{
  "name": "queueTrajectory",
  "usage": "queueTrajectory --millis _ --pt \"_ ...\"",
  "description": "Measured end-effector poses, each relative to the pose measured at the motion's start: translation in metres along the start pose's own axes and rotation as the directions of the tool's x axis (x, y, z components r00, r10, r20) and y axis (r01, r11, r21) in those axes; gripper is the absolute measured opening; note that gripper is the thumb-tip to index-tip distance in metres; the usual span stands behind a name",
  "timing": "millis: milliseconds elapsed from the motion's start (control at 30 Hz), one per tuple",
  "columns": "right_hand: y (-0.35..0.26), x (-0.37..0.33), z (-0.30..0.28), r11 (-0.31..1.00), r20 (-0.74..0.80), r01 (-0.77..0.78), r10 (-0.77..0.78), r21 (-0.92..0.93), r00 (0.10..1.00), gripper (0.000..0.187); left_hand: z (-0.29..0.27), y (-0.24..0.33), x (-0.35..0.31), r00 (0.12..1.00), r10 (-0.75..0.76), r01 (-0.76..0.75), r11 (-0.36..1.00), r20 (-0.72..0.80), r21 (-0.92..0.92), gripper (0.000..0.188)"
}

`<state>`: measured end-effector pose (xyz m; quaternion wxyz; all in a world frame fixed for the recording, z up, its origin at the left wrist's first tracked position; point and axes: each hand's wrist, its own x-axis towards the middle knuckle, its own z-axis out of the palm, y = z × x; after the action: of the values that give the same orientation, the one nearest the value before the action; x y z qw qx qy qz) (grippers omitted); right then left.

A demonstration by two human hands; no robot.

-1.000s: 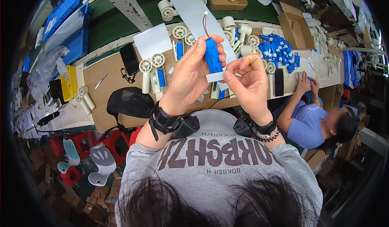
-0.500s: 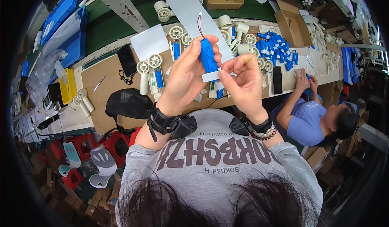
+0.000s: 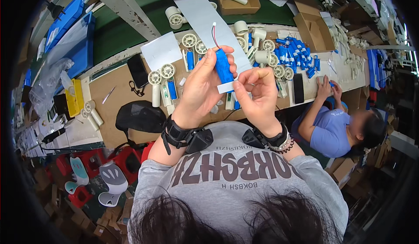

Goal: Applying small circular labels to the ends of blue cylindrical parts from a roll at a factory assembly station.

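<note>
Left of hands: counter passable between thin tool and black phone; black cap obstructs | Beyond hands: white fan parts obstruct | Right: blue batteries heaped

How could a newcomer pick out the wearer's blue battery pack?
At the workbench, find the wearer's left hand. It holds the blue battery pack, wires leaving its far end, white strip across the near one. Unlike the blue pile rightward, it is held up.

Battery lying in left hand, strip crossing its near end, right hand touching strip's right end, cap resting left on table, phone lying behind cap, batteries lying right, carton standing behind batteries
</note>
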<state>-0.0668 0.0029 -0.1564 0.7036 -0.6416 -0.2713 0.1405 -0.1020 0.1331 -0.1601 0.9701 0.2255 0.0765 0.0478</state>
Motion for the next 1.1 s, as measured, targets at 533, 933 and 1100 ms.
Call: queueTrajectory --millis 533,933,1100 --pt "0.016 0.005 -0.009 0.948 -0.089 0.195 -0.223 -0.250 0.971 0.021 -0.005 -0.015 0.010 0.995 0.076 -0.089 0.971 -0.064 -0.223 0.038" --pt "-0.005 -0.007 -0.006 0.762 0.055 0.358 -0.393 -0.539 0.918 0.016 0.004 -0.015 0.009 0.969 0.248 -0.245 0.953 -0.008 -0.180 0.036" --pt "0.004 -0.004 0.002 0.766 -0.016 0.355 -0.430 -0.536 0.903 0.016 0.016 -0.017 0.006 0.915 0.401 -0.402 0.916 0.040 -0.002 0.035"
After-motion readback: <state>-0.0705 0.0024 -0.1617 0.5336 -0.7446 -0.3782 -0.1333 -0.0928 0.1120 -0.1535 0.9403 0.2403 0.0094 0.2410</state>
